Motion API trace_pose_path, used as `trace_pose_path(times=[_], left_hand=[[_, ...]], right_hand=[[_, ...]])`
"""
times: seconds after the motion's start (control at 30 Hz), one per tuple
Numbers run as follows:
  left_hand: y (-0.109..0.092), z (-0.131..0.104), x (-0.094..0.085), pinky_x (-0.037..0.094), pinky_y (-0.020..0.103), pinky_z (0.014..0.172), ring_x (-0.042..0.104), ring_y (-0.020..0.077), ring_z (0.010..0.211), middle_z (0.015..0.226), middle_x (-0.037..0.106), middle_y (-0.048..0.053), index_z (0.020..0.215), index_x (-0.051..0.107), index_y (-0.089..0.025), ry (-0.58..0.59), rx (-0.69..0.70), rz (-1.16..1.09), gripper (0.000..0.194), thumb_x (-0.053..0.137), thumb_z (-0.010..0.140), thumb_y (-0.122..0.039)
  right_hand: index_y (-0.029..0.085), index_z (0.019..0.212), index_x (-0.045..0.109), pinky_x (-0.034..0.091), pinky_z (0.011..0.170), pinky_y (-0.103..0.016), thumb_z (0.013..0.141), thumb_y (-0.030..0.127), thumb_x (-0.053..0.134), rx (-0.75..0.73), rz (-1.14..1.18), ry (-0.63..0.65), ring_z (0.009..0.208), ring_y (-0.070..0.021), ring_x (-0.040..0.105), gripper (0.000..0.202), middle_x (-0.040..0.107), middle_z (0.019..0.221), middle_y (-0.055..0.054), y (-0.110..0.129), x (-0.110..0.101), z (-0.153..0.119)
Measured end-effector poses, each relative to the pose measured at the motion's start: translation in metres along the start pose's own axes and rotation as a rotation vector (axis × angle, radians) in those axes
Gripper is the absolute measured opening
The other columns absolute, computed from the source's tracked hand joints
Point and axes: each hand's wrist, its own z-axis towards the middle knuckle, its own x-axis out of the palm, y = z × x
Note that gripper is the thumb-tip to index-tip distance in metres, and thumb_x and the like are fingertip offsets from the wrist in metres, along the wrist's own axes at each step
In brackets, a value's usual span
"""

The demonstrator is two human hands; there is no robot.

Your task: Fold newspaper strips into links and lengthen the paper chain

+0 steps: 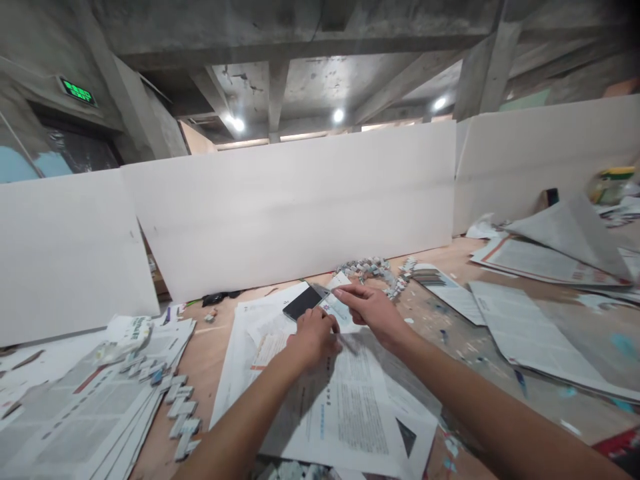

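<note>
My left hand [316, 333] rests on the stacked printed sheets [357, 400], its fingers curled down and their tips partly hidden. Close beside it, my right hand [373, 312] has its thumb and index finger brought together on a small printed piece of paper [336, 308]. That piece lies between both hands. Just beyond my left fingers is a flat dark rectangle [303, 303], like a phone, lying on white paper. An orange-edged paper piece [270, 350] sits left of my left hand.
A ring of folded-paper chain [373, 268] lies behind my right hand. Another folded chain [183, 413] runs beside the newspaper stack [110, 407] at left. More newspapers [540, 333] cover the right side. White boards [300, 213] stand along the table's back.
</note>
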Motion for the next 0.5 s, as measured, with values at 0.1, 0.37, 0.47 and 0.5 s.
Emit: trace_pose_path(times=[0.1, 0.37, 0.47, 0.5], left_hand=[[0.013, -0.009, -0.026, 0.041, 0.041, 0.093, 0.057, 0.0263, 0.100, 0.099, 0.065, 0.007, 0.090, 0.067, -0.022, -0.065, 0.036, -0.043, 0.011, 0.060, 0.083, -0.017], [0.054, -0.078, -0.078, 0.046, 0.031, 0.084, 0.060, 0.0213, 0.094, 0.099, 0.066, 0.004, 0.101, 0.064, -0.026, -0.230, 0.094, -0.233, 0.026, 0.039, 0.094, -0.022], [0.063, -0.090, -0.072, 0.047, 0.030, 0.081, 0.061, 0.0191, 0.088, 0.101, 0.062, 0.005, 0.102, 0.063, -0.026, -0.266, 0.085, -0.303, 0.031, 0.035, 0.094, -0.017], [0.065, -0.092, -0.069, 0.049, 0.029, 0.076, 0.061, 0.0178, 0.082, 0.102, 0.061, 0.005, 0.102, 0.062, -0.025, -0.259, 0.064, -0.332, 0.030, 0.034, 0.095, -0.019]], right_hand=[[0.018, 0.086, 0.075, 0.035, 0.049, -0.023, 0.066, 0.046, 0.081, -0.049, -0.001, -0.065, 0.053, -0.0087, 0.042, 0.035, 0.059, 0.065, 0.002, 0.005, -0.001, 0.000], [0.019, 0.077, 0.061, 0.055, 0.085, -0.040, 0.067, 0.037, 0.085, 0.053, 0.311, 0.157, 0.093, -0.0226, 0.070, 0.032, 0.070, 0.104, -0.003, 0.024, 0.008, -0.017], [0.021, 0.082, 0.054, 0.058, 0.072, -0.036, 0.071, 0.039, 0.082, 0.105, 0.276, 0.200, 0.090, -0.0248, 0.072, 0.035, 0.069, 0.115, -0.006, 0.025, 0.014, -0.025], [0.021, 0.082, 0.053, 0.057, 0.066, -0.033, 0.072, 0.040, 0.081, 0.107, 0.248, 0.211, 0.088, -0.0249, 0.073, 0.035, 0.069, 0.114, -0.007, 0.025, 0.016, -0.027]])
